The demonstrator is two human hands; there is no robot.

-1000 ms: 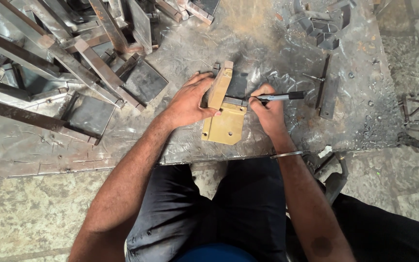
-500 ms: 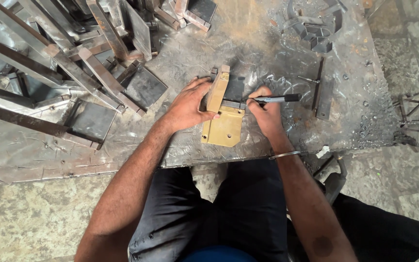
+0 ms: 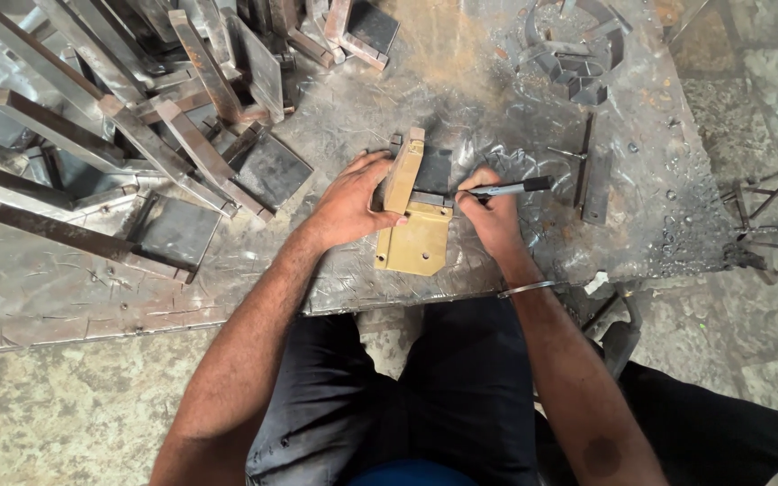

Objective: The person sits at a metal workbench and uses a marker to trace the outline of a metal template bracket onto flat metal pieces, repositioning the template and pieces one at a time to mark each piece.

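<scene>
Worn grey metal worktable (image 3: 497, 54) w/ weld spatter takes up most of the view. Upper left: pile of long rusty-grey steel bars and angle pieces (image 3: 137, 135), some w/ dark square base plates (image 3: 272, 171) welded on; nearest plate sits just left of the left hand, not touching it. Top right: cluster of small grey cut steel rings and offcuts (image 3: 578, 63). Right of the right hand: thin dark flat steel strip (image 3: 598, 180) lying roughly front-to-back, near the pen's tail end but apart from it. Off the table's right edge, thin bent rods (image 3: 767, 225) on stone floor.

Nothing blocks the work spot; the hands themselves cover part of the piece.

Tan-yellow flat metal template w/ narrow upright neck and wider lower body (image 3: 414, 225) lies near the table's front edge, centre, on top of a dark steel plate (image 3: 434, 171) whose edges show behind the neck.

Left hand (image 3: 348, 202): palm down, fingers spread over the template's left side, thumb pressed on the body – holding it flat, not gripping round it. Forearm comes in from lower left.

Right hand (image 3: 493, 216): closed in a writing pinch on a black-and-grey marker pen (image 3: 511, 189), tip at the template's right edge where neck meets body, pen lying nearly level, tail pointing right. Thin metal bangle (image 3: 524, 289) at the wrist.
</scene>
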